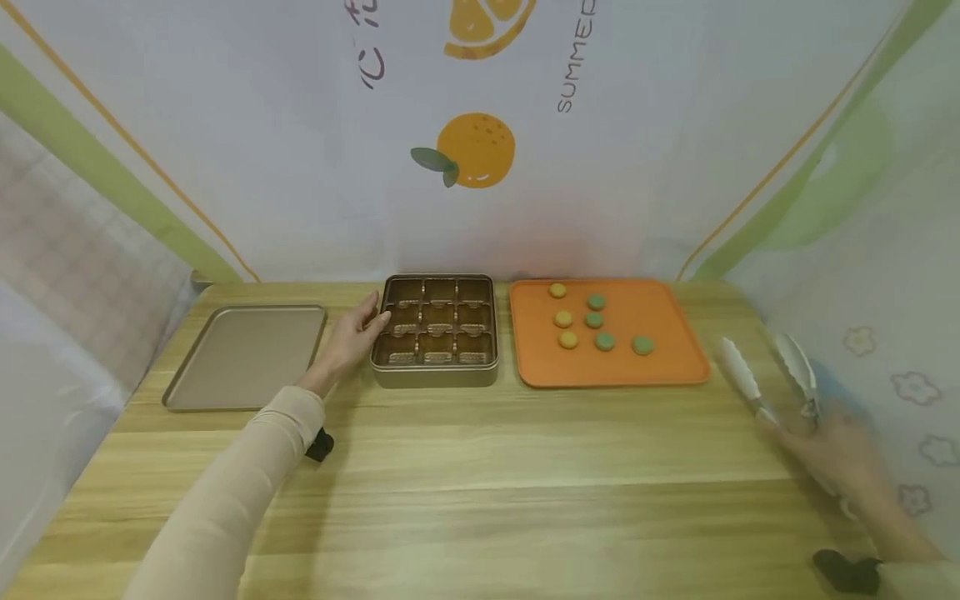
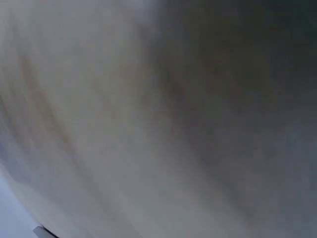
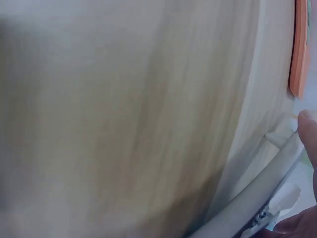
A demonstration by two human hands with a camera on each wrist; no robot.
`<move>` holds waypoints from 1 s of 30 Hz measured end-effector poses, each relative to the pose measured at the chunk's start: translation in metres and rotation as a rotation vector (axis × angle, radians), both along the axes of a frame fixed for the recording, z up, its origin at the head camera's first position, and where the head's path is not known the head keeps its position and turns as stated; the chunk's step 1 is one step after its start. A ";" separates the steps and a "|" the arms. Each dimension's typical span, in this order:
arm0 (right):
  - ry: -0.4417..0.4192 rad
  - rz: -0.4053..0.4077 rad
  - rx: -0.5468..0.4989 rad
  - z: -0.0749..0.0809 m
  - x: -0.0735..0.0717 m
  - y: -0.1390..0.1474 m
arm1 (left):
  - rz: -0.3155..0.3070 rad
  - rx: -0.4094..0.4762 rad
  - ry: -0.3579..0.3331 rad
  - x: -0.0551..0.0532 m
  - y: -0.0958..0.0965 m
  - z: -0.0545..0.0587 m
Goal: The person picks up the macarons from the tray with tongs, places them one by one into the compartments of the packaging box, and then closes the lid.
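Note:
My left hand (image 1: 352, 337) is at the left wall of a bronze baking pan (image 1: 435, 377) divided into square compartments. The thumb lies over the rim and the fingers stay along the outside. At the far right, blurred, my right hand (image 1: 836, 450) holds a pair of tongs (image 1: 798, 375) with white tips, their arms spread and nothing between them. Part of the tongs (image 3: 257, 183) also shows in the right wrist view. Yellow macarons (image 1: 563, 319) and green macarons (image 1: 604, 341) lie on an orange tray (image 1: 675, 358). Only a blur fills the left wrist view.
A flat bronze baking tray (image 1: 247, 354) lies left of the divided pan. The pan stands between it and the orange tray on a wooden table (image 1: 480, 500). Behind hangs a white curtain (image 1: 637, 167) with orange prints; more cloth hangs at both sides.

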State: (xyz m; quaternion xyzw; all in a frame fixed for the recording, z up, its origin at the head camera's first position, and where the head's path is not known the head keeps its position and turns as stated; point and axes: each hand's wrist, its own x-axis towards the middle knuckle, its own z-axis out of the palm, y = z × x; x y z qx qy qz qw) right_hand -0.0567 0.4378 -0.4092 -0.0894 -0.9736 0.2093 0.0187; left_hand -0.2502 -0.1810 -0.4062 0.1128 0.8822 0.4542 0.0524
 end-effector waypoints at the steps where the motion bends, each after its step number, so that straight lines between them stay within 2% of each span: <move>1: -0.011 0.010 0.001 -0.002 -0.001 0.000 | 0.004 0.002 -0.004 0.000 0.000 -0.001; 5: -0.086 -0.007 0.029 -0.008 -0.005 0.003 | 0.016 0.018 -0.014 -0.001 0.003 -0.005; 11: -0.113 -0.026 0.028 -0.009 -0.004 0.006 | 0.041 0.052 -0.036 -0.001 0.009 -0.004; 18: -0.045 -0.069 -0.089 -0.004 -0.004 -0.004 | 0.054 0.074 -0.059 -0.002 0.010 -0.003; 22: 0.017 -0.019 -0.104 0.008 -0.012 -0.015 | 0.068 0.067 -0.054 -0.001 0.009 -0.002; 26: 0.068 0.079 -0.023 0.020 -0.023 -0.030 | 0.079 0.047 -0.039 -0.001 0.008 -0.003; 30: 0.085 0.138 0.053 0.025 -0.033 -0.043 | 0.090 0.040 -0.024 0.000 0.006 -0.004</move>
